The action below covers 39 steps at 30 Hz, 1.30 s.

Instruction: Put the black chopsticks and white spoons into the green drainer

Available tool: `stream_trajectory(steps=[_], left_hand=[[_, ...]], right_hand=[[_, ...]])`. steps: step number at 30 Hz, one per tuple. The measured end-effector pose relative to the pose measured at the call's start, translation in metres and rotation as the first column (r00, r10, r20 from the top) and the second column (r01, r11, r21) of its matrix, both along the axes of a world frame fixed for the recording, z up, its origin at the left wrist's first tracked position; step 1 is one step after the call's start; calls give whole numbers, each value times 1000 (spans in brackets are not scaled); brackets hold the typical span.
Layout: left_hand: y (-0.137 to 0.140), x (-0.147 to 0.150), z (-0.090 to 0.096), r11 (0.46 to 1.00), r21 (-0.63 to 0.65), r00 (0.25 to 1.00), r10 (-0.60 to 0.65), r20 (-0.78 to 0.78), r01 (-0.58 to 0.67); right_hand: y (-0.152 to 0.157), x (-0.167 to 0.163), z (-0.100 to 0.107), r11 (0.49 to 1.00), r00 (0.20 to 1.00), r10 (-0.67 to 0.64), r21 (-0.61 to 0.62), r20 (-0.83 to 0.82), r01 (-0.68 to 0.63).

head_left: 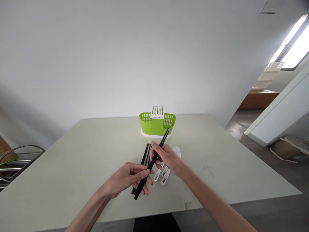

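Observation:
A pair of black chopsticks [154,157] slants up to the right, held above the table by both hands. My left hand [131,176] pinches the thick lower end, and my right hand [166,156] grips farther up the shafts. More black chopsticks [145,155] lie on the table beneath, partly covered by my hands. Several white spoons [165,178] with dark and red marks on their handles lie to the right, their bowls partly behind my right hand. Beyond the hands stands a green utensil holder [154,126] with slotted sides, a white base and a white slotted rack on top.
The pale table [96,141] meets a white wall [149,58] at its back edge. A metal-framed chair or rack [21,161] stands at the left. On the floor at the right sits a box-like container [289,149], beside a white panel.

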<state>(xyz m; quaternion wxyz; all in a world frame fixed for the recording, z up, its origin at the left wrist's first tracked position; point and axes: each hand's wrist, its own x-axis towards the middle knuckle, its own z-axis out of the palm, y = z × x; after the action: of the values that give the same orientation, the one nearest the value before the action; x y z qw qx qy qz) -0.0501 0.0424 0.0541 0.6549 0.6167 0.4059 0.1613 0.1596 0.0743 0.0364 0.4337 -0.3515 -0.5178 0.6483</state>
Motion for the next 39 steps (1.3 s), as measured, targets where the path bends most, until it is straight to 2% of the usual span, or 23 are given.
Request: stream_trajectory(steps=[6,17,24,31,35,39], left_hand=[[-3,-5,3,999,-39,1000,-13,18,13],[-8,-7,4,999,0,999,-44,20,44],[-17,-23,10,994,108,998,9,-64,-2],[-34,-49,3,986,151,994,78,-80,-65],[-31,-47,-1,984,155,993,96,-72,-84],[-20,-38,-3,980,167,991,123,-60,-111]], right_hand=[[1,-3,2,998,999,46,50,11,-47],[-8,0,12,994,996,63,89,71,-69],[-10,11,18,995,998,-52,82,32,50],[-10,-3,22,989,999,-6,148,53,-2],[-12,-2,19,991,998,-27,135,63,18],[-13,15,18,986,989,-96,143,110,80]])
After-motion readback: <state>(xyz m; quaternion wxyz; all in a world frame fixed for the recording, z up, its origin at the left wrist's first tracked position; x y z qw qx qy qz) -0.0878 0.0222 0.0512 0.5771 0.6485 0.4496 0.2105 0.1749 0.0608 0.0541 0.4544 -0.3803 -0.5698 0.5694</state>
